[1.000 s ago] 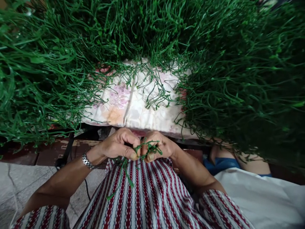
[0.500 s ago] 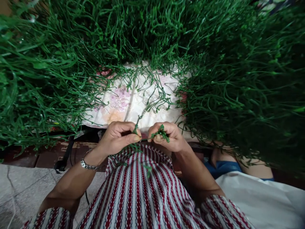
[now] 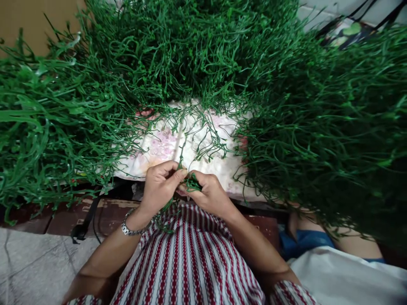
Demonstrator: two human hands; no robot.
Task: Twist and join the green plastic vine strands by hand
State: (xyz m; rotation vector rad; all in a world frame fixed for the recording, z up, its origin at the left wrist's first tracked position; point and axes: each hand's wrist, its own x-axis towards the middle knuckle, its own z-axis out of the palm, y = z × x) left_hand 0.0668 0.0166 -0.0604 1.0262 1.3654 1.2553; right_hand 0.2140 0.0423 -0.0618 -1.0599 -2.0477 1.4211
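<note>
My left hand (image 3: pixel 161 185), with a metal watch on its wrist, pinches a thin green plastic-looking stem (image 3: pixel 182 151) between thumb and forefinger. The stem stands up past the fingers, and more green strands (image 3: pixel 165 214) hang below that hand. Close against it, my right hand (image 3: pixel 210 194) is closed on a small bunch of green leaf-like pieces (image 3: pixel 192 182). The fingertips of both hands nearly meet, so the exact contact between them is hidden. Beyond them, several loose green stems (image 3: pixel 211 146) lie on a floral cloth (image 3: pixel 160 142).
Large heaps of green stems surround the cloth at left (image 3: pixel 63 140), back (image 3: pixel 197 51) and right (image 3: pixel 318 127). A dark bag (image 3: pixel 346 34) is behind at right. Another person's bare leg (image 3: pixel 352 241) and a white sheet (image 3: pixel 343 275) are at lower right.
My right hand has moved left against my left hand, and its bunch now sits beside the left fingertips. The held stem is more upright. The view has shifted, showing more behind the heaps.
</note>
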